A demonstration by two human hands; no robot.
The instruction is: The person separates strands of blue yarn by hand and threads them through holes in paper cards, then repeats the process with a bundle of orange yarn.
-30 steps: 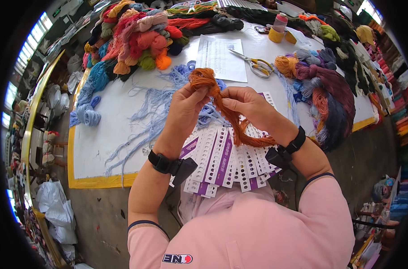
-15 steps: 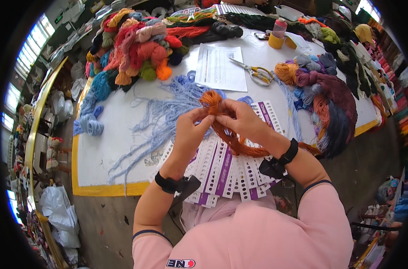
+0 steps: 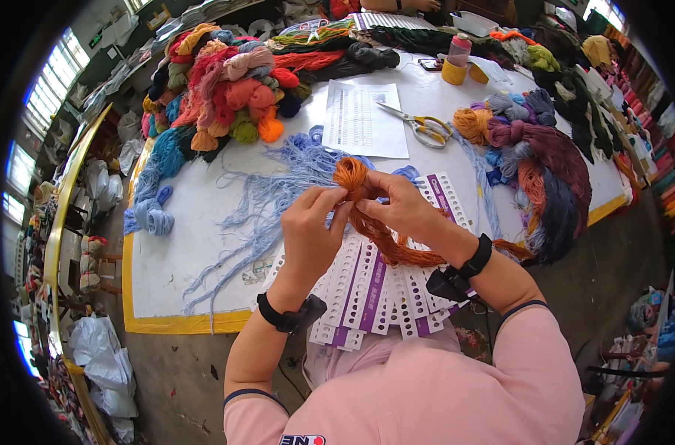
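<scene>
Just above the fan of white and purple punched cards (image 3: 385, 285), both hands meet on a skein of orange yarn (image 3: 367, 215). The left hand (image 3: 311, 230) has its grip closed on the skein, thumb and fingertips pinching the strands just below the bunched loop at the top. The right hand (image 3: 400, 208) is closed on the same skein from the other side, fingers wrapped over the strands where they run down and toward the right wrist across the cards. Each wrist wears a black band. The cards lie spread at the near edge of the white surface (image 3: 196, 215), which has a yellow border, and partly overhang it toward the person's pink shirt. Beyond the cards, a loose tangle of light blue yarn (image 3: 278, 185) sprawls over the surface, some strands trailing to the near left edge. Farther from the cards, behind the blue yarn, lies a printed sheet of paper (image 3: 356, 119), with yellow-handled scissors (image 3: 423, 127) just beside it on its right. Left of the sheet, a heap of red, pink, orange and green skeins (image 3: 226, 89) is piled up, and right of the cards a mound of maroon, purple and dark blue skeins (image 3: 545, 163) runs along that edge of the surface.
</scene>
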